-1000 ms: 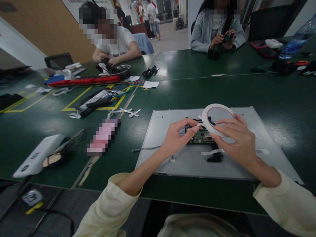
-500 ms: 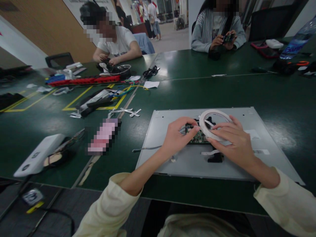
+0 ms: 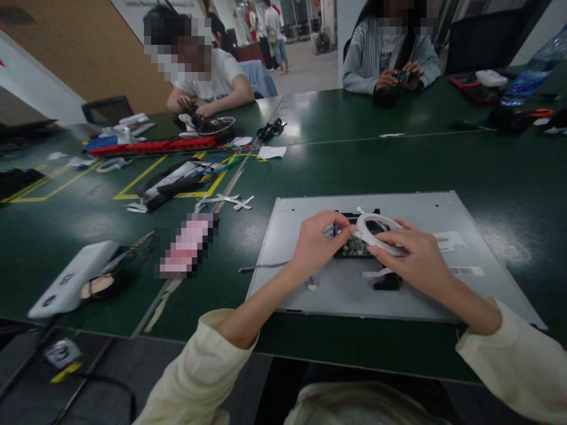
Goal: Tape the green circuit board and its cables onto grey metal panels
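Observation:
A white roll of tape (image 3: 364, 227) is gripped by my right hand (image 3: 414, 251), thumb below and fingers along its far side. My left hand (image 3: 319, 239) pinches at the roll's left edge, where the tape's end seems to be; the end itself is too small to make out. Under both hands a green circuit board (image 3: 354, 247) in a black frame sits on a flat grey metal panel (image 3: 283, 295). A strip of white tape (image 3: 375, 273) sticks out by a black bracket (image 3: 387, 282) on the panel. A grey cable (image 3: 266, 267) runs off the panel's left side.
Left of the panel lie a phone (image 3: 188, 245), a white power bank (image 3: 73, 277) and crossed tape strips (image 3: 239, 202). Farther off are a red strip (image 3: 155, 144) and wires. Two people sit across the green table (image 3: 336, 159), handling small parts. A water bottle (image 3: 534, 71) stands at the right.
My right hand has tilted the tape roll flatter and lowered it slightly. My left hand stays pinched at the roll's left edge.

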Available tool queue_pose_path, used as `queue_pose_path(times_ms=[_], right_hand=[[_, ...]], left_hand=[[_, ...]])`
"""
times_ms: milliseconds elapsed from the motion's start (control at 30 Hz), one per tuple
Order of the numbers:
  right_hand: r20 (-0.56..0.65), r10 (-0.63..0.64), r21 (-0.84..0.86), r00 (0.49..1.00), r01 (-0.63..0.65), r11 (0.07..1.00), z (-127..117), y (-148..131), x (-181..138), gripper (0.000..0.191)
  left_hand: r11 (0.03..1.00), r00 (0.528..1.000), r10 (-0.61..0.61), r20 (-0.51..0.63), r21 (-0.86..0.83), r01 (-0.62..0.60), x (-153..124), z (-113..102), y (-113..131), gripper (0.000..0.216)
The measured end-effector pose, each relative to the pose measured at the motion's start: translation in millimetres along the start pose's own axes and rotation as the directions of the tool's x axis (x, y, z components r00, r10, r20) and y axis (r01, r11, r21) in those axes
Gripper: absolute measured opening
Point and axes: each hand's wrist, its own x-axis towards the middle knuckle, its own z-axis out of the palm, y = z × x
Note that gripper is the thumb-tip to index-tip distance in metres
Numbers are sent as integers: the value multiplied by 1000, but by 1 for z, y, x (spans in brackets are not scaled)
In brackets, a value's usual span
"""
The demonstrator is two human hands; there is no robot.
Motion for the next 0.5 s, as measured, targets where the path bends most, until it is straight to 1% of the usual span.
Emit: queue_pose_path(times_ms=[133,233,300,400,500], right_hand=[[48,13,50,999,-15,999,0,-2,0,16],[78,17,69,997,-22,997,-1,-3,0,14],[73,26,65,997,-30,997,-2,-2,0,15],[37,19,35,999,-21,999,-1,0,0,15],[16,-31,-21,999,31,999,0,1,0,16]], left_hand=[[998,999,33,10,51,-33,1,0,-2,11],[980,994,108,-3,170,-106,1,-1,-6,11],[960,986,168,10,225,-166,2,-3,-8,10],[951,976,220,9,222,-216,2,-4,-10,8],[968,980,200,-15,156,-195,3,-5,-9,23]])
